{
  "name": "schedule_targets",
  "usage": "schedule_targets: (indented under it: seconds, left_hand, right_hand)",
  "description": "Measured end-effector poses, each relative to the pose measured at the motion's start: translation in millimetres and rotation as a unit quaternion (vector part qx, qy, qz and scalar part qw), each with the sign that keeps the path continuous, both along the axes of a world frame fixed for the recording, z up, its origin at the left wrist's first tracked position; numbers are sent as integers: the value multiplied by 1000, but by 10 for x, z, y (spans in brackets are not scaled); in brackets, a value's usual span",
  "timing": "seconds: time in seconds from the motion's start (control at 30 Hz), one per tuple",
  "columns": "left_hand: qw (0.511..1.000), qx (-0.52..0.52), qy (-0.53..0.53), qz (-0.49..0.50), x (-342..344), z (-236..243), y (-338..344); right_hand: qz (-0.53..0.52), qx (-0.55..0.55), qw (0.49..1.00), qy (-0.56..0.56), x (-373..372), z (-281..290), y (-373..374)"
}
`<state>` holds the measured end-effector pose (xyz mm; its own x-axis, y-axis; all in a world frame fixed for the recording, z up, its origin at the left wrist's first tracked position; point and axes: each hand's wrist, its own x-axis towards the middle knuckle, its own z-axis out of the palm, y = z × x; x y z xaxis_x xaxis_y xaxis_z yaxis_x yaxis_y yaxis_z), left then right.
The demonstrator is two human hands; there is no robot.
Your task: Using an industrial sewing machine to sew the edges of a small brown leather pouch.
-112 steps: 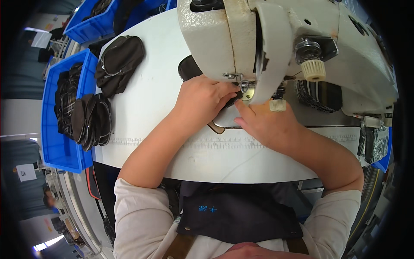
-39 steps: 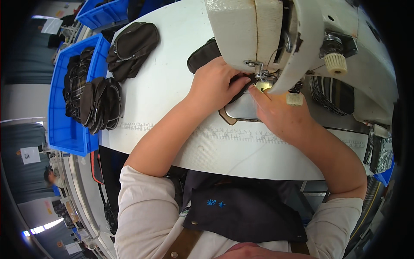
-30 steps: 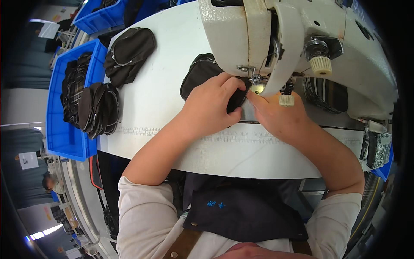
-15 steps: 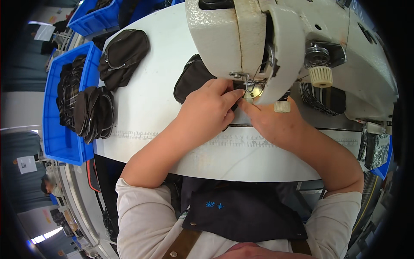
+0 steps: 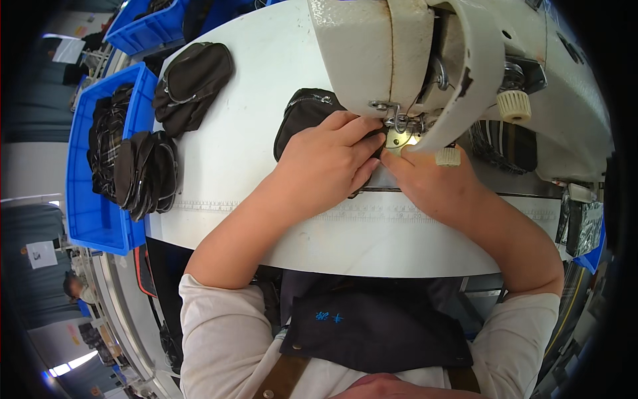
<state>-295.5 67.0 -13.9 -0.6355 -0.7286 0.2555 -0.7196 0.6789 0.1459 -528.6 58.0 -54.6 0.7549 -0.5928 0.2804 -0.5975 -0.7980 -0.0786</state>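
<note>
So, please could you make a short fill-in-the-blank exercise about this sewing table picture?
1. Both hands press a small pouch of ______ colour under the sewing machine.
2. The left hand lies flat on the pouch, and the right hand is ______ it, on the person's right.
3. The bin beside the table is ______ in colour.
4. A second pouch lies on the table, ______ by either hand.

Missing words: black; beside; blue; untouched

left hand [image 5: 329, 163] flat, fingers extended; right hand [image 5: 432, 183] close beside, fingertips forward
</note>
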Motion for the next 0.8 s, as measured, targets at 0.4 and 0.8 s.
schedule_targets:
  seconds: [0.4,0.8]
  left_hand:
    - [999,-4,14,31,-66,9,78]
    - [997,70,18,15,51,71,129]
  right_hand:
    - [16,35,998,-52,-83,37,-61]
    - [78,27,996,-32,-93,130,23]
